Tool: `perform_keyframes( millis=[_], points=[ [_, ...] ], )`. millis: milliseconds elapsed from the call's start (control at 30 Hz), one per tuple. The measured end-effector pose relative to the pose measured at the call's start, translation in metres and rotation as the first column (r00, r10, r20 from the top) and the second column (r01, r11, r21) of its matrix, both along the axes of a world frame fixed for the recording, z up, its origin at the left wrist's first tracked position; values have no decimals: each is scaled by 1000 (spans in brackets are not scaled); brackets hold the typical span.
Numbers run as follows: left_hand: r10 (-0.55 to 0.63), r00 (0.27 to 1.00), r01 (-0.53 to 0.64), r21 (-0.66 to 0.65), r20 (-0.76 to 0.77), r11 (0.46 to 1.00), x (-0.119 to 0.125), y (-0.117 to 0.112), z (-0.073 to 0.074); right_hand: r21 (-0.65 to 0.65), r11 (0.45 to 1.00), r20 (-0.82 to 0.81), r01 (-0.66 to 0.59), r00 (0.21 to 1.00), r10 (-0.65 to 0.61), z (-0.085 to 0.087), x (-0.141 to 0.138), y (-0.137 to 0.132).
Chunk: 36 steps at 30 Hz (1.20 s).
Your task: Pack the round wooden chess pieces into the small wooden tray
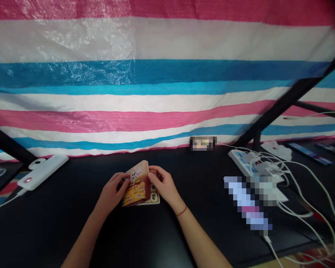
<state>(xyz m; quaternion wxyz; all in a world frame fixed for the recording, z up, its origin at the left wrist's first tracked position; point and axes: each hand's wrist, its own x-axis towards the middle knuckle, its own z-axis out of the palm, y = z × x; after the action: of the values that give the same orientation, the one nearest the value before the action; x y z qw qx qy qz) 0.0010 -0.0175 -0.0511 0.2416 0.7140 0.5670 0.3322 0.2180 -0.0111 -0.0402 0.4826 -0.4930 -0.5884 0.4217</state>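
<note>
Well, the left grip (110, 190) and right grip (161, 182) were both clenched on a printed cardboard box (136, 184), held tilted between them, long axis nearly upright, a cream tray (155, 200) just below the right grip.

A small cardboard box (136, 185), tan along its top with a yellow-and-orange printed face and dark lettering, is held tilted up between the left hand (110, 190) and the right hand (162, 184), one on each side. Its lower part hides most of a cream tray (157, 200) lying flat on the desk (72, 227), where round pieces (153, 197) with dark markings show just beside the box.
</note>
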Motion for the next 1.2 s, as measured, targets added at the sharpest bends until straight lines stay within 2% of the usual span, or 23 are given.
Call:
perform_keyframes(
  millis=[100,200,267,367,467,533,600,667,733,767,800,900,967,1033,1100,1200],
  points=[
    [-3,990,28,-183,138,983,-9,-5,11,77,997,0,-23,1000,23,17,-23,-7],
    [67,906,126,-417,419,900,-22,-15,18,132,990,22,-55,998,52,28,-47,-6],
    [134,847,144,-465,514,874,-29,-23,23,186,978,58,-91,995,82,32,-62,-3],
    [191,837,59,-432,512,900,-36,-34,36,266,937,150,-227,970,193,38,-81,-3],
    [274,861,-85,-410,429,908,-45,-41,46,315,857,269,-408,904,332,42,-91,-7],
    [339,863,-188,-383,375,904,-58,-44,43,322,842,293,-434,891,347,41,-87,-10],
    [354,895,-246,-359,273,900,-75,-44,34,319,878,251,-356,925,284,35,-74,-10],
    [336,939,-308,-268,66,913,-91,-43,20,308,929,182,-205,971,154,24,-52,-7],
    [388,905,-390,27,-172,921,-96,-41,8,269,963,136,0,990,-37,8,-25,-2],
    [391,890,-359,168,-235,918,-94,-40,3,235,966,126,103,983,-135,-1,-11,1],
    [348,894,-284,245,-280,927,-87,-40,-2,193,964,134,183,968,-211,-10,2,3],
    [221,892,-94,317,-394,944,-53,-40,-9,113,946,186,303,929,-320,-30,30,9],
    [203,853,-33,338,-481,941,-32,-40,-13,79,953,232,292,925,-302,-36,39,11],
    [234,806,-55,324,-544,944,-21,-39,-17,52,972,284,229,930,-235,-36,40,11],
    [209,799,-51,283,-564,958,-24,-37,-21,33,989,332,142,932,-145,-33,38,10],
    [153,785,-21,220,-601,975,-43,-34,-24,30,999,384,35,922,-44,-27,33,8]
  ],
)
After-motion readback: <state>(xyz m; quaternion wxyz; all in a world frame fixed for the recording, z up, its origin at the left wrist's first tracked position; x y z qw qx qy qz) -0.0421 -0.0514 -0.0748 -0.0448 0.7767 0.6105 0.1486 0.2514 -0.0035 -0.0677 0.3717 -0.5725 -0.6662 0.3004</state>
